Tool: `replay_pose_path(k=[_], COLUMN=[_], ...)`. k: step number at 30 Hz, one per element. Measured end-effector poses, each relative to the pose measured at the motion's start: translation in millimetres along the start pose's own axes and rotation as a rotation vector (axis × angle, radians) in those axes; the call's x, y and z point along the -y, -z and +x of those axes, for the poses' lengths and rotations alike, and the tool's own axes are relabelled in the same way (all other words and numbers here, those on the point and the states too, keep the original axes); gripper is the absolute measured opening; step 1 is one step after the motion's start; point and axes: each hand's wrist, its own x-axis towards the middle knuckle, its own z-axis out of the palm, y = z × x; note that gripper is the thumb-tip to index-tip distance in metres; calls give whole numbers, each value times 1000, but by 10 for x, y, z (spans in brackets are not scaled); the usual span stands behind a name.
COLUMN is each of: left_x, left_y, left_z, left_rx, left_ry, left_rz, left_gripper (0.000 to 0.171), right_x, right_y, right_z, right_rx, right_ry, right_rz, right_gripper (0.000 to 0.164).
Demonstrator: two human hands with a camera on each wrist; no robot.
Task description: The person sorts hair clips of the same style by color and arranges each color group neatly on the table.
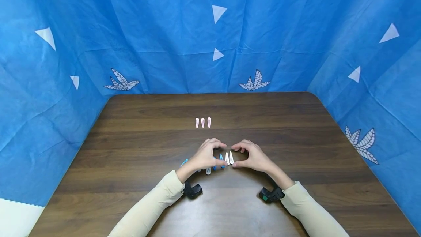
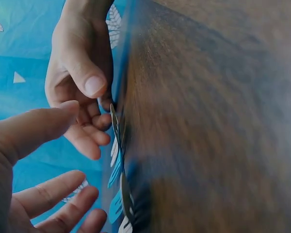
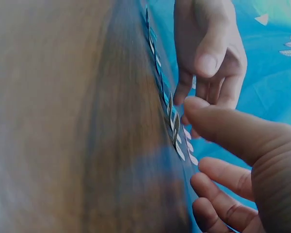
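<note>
If I take the two white hair clips (image 1: 231, 157) as the middle of a dial, with twelve o'clock straight ahead of me, my left hand (image 1: 208, 154) sits at nine o'clock and my right hand (image 1: 252, 157) at three. In each, thumb and fingers face the middle in a loose, wide curve, tips well apart, and neither hand has hold of anything. My left thumb tip lies right by the lower end of the left-hand clip of the pair; whether it touches, I cannot tell. My right thumb tip is just beside the lower end of the other one, and my right fingertips bend in near one o'clock. Close by at nine lies a blue clip (image 1: 221, 158), partly behind my left thumb, and a second blue clip (image 1: 214, 163) shows beside it. At eight o'clock a third white clip (image 1: 208, 171) lies near my left wrist, while a far blue clip (image 1: 184, 162) pokes out past that wrist towards nine. Near eleven, well apart from my hands, three pink clips (image 1: 203, 123) lie in a short row. All rest on a brown table (image 1: 279, 120). Black wrist cameras (image 1: 192, 191) and cream sleeves (image 1: 151, 207) show at about eight and four, and blue cloth (image 1: 184, 17) hangs around from nine through twelve to three.
</note>
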Motion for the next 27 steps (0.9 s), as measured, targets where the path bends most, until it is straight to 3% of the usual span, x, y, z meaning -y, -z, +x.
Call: replay_pose_path(k=[10, 27], left_x=[35, 19], left_y=[-67, -144], left_z=[30, 33], left_rx=[5, -9], left_ry=[23, 14], left_rz=[47, 205], left_gripper=[58, 56], right_x=[8, 40], right_y=[-58, -98], right_z=[10, 1], right_rx=[-3, 0], right_ry=[-21, -65], right_rz=[-50, -110], right_gripper=[51, 48])
